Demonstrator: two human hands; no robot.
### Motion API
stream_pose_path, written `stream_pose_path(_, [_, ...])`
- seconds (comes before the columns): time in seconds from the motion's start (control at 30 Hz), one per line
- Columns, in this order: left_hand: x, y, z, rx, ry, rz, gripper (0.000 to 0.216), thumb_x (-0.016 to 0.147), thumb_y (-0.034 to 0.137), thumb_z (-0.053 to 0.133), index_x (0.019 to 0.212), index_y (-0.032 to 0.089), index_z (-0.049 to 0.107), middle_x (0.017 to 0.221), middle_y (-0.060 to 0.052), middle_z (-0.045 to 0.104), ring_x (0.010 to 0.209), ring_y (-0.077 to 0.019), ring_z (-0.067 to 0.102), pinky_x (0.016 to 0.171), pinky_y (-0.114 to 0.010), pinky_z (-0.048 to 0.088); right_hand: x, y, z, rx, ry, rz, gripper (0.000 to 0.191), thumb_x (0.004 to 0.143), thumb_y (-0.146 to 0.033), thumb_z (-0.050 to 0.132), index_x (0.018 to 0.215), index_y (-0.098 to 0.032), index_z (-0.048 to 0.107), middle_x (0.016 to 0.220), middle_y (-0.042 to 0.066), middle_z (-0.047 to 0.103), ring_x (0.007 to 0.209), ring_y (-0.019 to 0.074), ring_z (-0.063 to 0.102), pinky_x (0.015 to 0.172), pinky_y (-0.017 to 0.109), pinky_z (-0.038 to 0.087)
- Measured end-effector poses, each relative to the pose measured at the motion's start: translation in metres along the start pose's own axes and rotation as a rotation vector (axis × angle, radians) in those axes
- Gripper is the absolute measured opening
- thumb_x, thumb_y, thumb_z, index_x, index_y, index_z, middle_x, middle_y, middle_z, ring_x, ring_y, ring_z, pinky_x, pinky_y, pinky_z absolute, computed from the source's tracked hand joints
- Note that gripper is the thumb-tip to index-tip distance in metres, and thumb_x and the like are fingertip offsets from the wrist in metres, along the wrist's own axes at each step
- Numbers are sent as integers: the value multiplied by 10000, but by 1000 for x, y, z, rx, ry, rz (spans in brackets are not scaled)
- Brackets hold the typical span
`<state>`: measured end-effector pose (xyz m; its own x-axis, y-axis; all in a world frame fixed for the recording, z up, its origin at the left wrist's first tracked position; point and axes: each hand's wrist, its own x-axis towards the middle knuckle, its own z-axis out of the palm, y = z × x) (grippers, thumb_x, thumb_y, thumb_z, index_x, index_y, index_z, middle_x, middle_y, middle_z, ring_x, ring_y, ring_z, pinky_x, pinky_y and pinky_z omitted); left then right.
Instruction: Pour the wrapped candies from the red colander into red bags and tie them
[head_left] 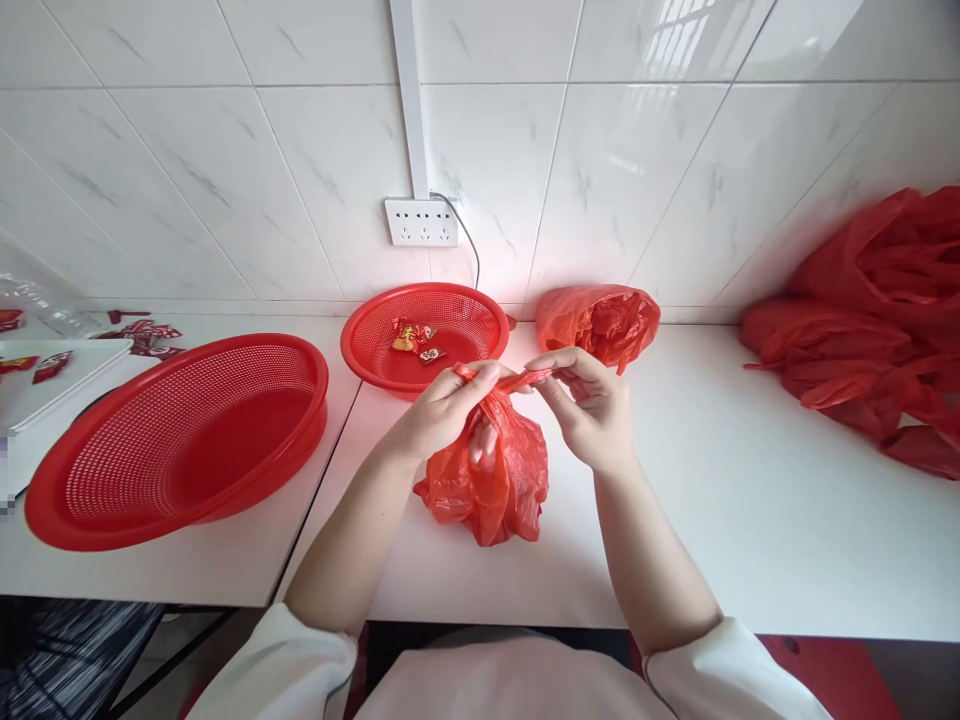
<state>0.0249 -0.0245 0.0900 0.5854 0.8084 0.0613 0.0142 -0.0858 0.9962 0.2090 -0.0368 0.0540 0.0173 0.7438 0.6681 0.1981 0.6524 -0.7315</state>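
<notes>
A filled red plastic bag is held up by its gathered top over the white table, in the middle of the view. My left hand is closed on the bag's neck, with some fingertips showing against the film below. My right hand pinches a twisted end of the bag's handle between thumb and fingers, stretched out to the right. What is inside the bag cannot be made out. Just behind the hands stands a small red basket with a few wrapped candies in it.
To the left is a large red perforated basket. Red wrapped packets lie at the far left. Against the tiled wall sits a rolled red bag. More red bags are heaped at the right. A power socket is on the wall.
</notes>
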Motion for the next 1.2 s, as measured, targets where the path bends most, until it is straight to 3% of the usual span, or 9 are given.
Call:
stream_pose_path(0.07, [-2, -4, -4, -34, 73, -20, 451, 950, 495, 385, 1161, 170, 616, 586, -7, 628, 374, -86, 507, 429, -220, 423, -7, -1, -3, 7, -9, -44, 76, 876, -186, 585, 912, -206, 648, 846, 26, 677, 799, 152, 652, 752, 325, 546])
stream_pose_path(0.17, [-2, -10, -11, -115, 148, -53, 419, 930, 460, 461, 1183, 170, 626, 631, -22, 655, 480, -96, 575, 526, -216, 480, -15, -8, -8, -31, -243, -152, 139, 859, -132, 579, 922, -223, 663, 855, 28, 690, 794, 158, 650, 738, 325, 546])
stream_pose_path(0.33, [-9, -2, -16, 16, -66, -1, 291, 850, 288, 613, 1114, 169, 644, 843, -57, 692, 666, -126, 640, 658, -254, 532, -18, -12, -10, -77, -565, -126, 150, 860, -155, 578, 967, -231, 651, 936, 41, 675, 841, 162, 635, 770, 329, 543])
stream_pose_path(0.43, [-22, 11, -13, 419, -107, 124, 334, 839, 171, 576, 1165, 226, 616, 1003, -54, 690, 866, -171, 662, 781, -288, 533, -15, -6, -5, -17, -430, -85, 43, 834, -236, 637, 866, -210, 623, 902, 45, 614, 842, 166, 605, 794, 340, 525])
stream_pose_path(0.63, [-29, 2, -13, 1136, 314, 544, 484, 814, -7, 449, 1186, 271, 585, 1084, -31, 646, 974, -170, 632, 798, -271, 516, -9, 12, 22, 371, -195, 211, 235, 954, -393, 443, 1142, -284, 532, 1363, 55, 476, 1092, 192, 581, 926, 396, 494])
stream_pose_path(0.77, [-20, -19, -21, 1119, 459, 768, 263, 800, 36, 545, 988, 214, 591, 983, -37, 610, 905, -144, 617, 703, -230, 522, -7, 20, 32, 483, -259, 315, 399, 902, -423, 541, 1277, -318, 457, 1362, 61, 494, 865, 153, 630, 735, 325, 542])
stream_pose_path(0.9, [-19, -29, -26, 1141, 506, 772, 139, 781, 72, 612, 824, 201, 584, 812, 6, 613, 774, -122, 601, 679, -232, 510, -6, 26, 31, 531, -155, 350, 429, 842, -359, 644, 1233, -294, 481, 1100, 40, 620, 763, 126, 600, 648, 272, 500])
stream_pose_path(1.0, [-22, -30, -26, 1078, 492, 756, 110, 778, 88, 641, 798, 190, 605, 801, 8, 630, 741, -111, 604, 656, -224, 508, -5, 27, 29, 560, -138, 363, 498, 799, -309, 691, 1250, -318, 481, 1168, 38, 607, 784, 124, 582, 637, 263, 480])
stream_pose_path(1.2, [-26, -27, -27, 942, 412, 740, 155, 806, 118, 659, 923, 214, 696, 865, -4, 709, 777, -112, 654, 665, -211, 534, -7, 26, 23, 544, -137, 365, 109, 823, -280, 652, 909, -216, 636, 730, -11, 600, 616, 96, 501, 572, 241, 396])
